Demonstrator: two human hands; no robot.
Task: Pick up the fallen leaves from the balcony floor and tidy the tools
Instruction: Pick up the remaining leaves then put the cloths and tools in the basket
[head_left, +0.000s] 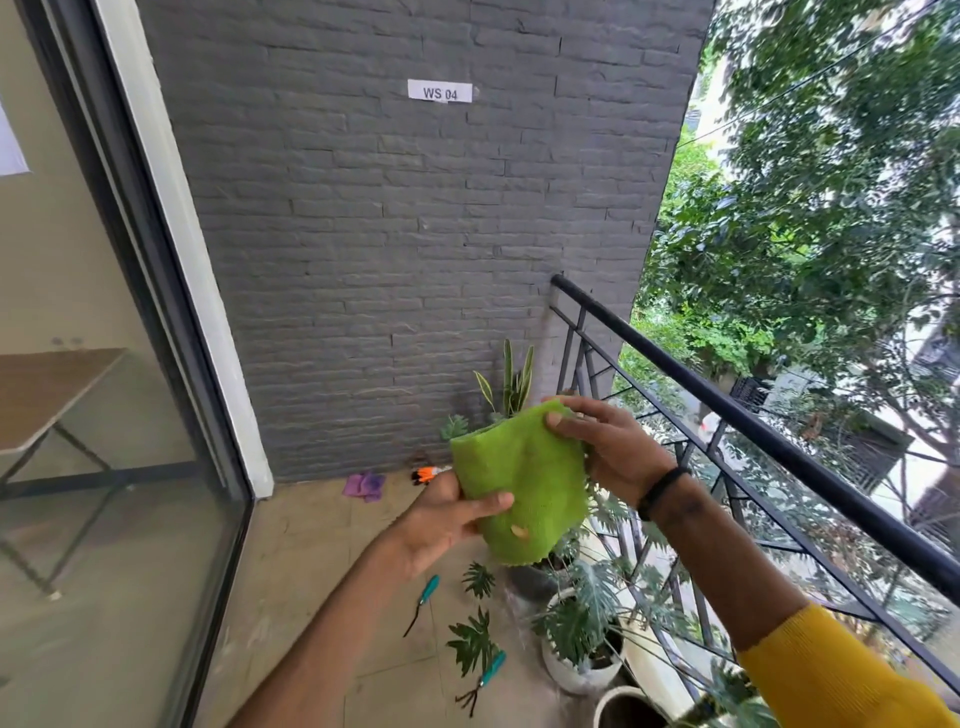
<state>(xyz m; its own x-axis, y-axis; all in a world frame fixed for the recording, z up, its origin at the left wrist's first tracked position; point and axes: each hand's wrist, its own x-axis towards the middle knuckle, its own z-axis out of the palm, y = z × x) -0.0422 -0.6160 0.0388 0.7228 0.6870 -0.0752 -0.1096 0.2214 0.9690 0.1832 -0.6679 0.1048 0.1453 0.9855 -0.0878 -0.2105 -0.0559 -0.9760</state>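
Grey brick wall (415, 249) w/ a white "WS 04" label (440, 92) fills the back; black railing (753, 426) runs along the right edge of the tiled balcony floor (311, 571). Potted plants (582, 639) sit by the railing base. Green cloth (519, 483) is held up mid-air betw. both hands, a small tan scrap stuck low on it. Left hand (441, 525) grip: thumb and fingers pinch the cloth's lower left edge. Right hand (608, 447) grip: fingertips pinch its top right corner. Below the cloth, well apart from either grip, fallen leaves (475, 644) lie on the floor, flanked by two teal-handled tools (423, 603). Farther back near the wall: purple gloves (364, 486) and an orange-handled tool (428, 474).
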